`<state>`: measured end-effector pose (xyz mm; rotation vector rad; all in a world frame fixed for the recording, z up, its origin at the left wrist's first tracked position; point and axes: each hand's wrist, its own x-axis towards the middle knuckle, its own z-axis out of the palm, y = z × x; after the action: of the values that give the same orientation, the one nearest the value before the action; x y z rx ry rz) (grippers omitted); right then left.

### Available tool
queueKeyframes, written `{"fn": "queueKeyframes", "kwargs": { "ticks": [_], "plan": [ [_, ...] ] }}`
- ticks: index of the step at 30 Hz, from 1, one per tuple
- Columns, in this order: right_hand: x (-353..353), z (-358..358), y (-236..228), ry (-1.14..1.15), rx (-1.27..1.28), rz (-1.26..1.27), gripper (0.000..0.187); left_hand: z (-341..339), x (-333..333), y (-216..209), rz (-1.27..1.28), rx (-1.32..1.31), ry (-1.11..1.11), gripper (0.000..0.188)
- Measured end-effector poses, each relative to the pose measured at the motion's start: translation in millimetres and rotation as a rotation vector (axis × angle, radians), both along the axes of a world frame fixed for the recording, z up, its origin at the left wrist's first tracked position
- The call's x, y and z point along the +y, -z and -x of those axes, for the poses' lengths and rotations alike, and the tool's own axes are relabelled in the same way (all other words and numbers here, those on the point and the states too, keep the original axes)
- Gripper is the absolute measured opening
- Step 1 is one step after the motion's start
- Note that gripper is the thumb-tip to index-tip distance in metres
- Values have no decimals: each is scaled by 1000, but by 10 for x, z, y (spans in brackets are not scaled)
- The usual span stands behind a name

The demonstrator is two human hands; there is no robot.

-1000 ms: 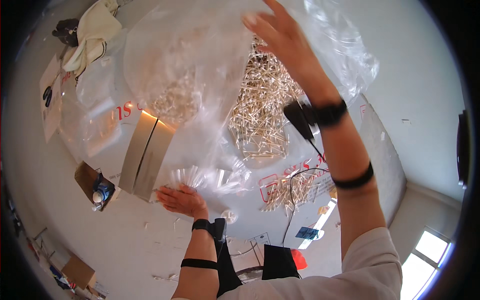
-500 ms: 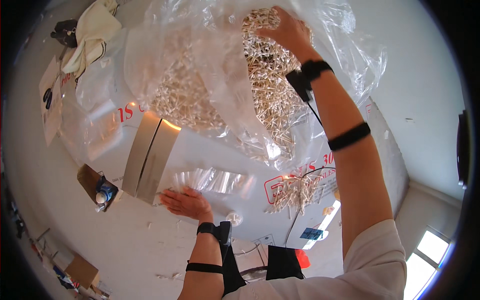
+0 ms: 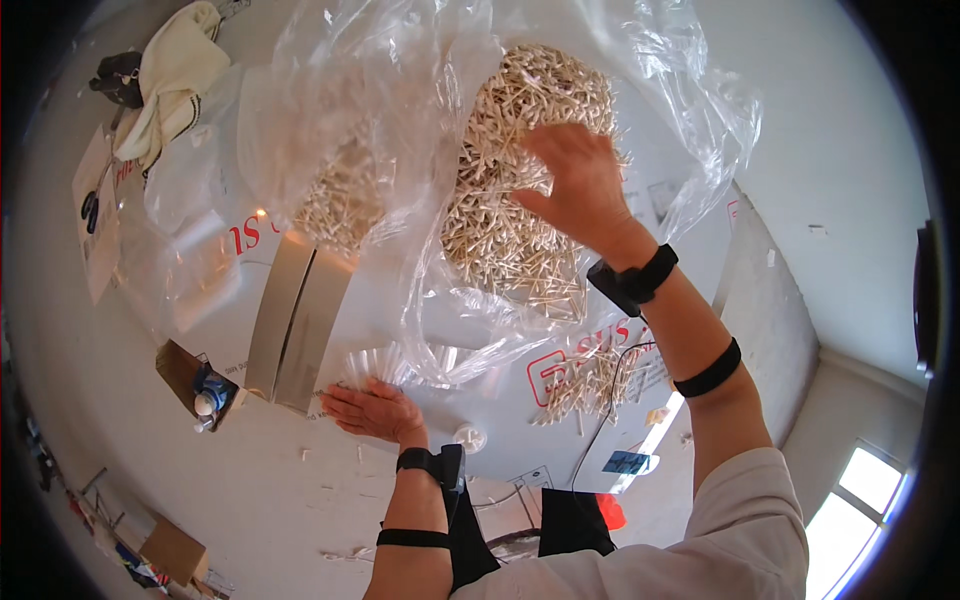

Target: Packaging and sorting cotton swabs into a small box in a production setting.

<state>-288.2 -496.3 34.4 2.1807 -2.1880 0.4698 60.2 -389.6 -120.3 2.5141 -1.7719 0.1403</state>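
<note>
Loose cotton swabs [image 3: 520, 235] form a big heap in a large clear plastic bag [image 3: 690, 110] spread over the far side of the table. Above the heap is my right hand [image 3: 582, 192], slightly blurred, thumb apart from the outstretched fingers and nothing visible in it. Near the front edge, my left hand [image 3: 372, 412] lies flat with its fingers extended. It touches a stack of clear plastic sleeves [image 3: 370, 366], partly covered by the big bag's edge. A smaller pile of cotton swabs [image 3: 590, 388] lies to the right, and a small round clear container [image 3: 469, 437] stands near my left wrist.
A grey metal-like box [image 3: 300, 315] stands left of the sleeves. Further left are an open brown box [image 3: 183, 375] with a blue-and-white bottle [image 3: 209, 396], scissors [image 3: 90, 210] and a cream cloth [image 3: 175, 75]. A black cable [image 3: 603, 430] runs past the small swab pile.
My right hand has come back toward me from the heap's far end. The big bag's opening has spread wider and its near edge has slid over the sleeves. My left hand stays put.
</note>
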Motion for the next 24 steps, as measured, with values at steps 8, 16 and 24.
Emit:
{"fn": "queueKeyframes", "kwargs": {
  "ticks": [8, 16, 24],
  "plan": [
    [-662, 1375, 639, 502, -455, -30, 80, 281, 25, -23, -35, 73, 10, 64],
    [-184, 164, 96, 605, -348, 153, 50, 114, -23, -126, -80, 107, -44, 62],
    [465, -391, -26, 381, -123, 83, 65, 58, 8, -7, 34, 27, 23, 61]
  ]
}}
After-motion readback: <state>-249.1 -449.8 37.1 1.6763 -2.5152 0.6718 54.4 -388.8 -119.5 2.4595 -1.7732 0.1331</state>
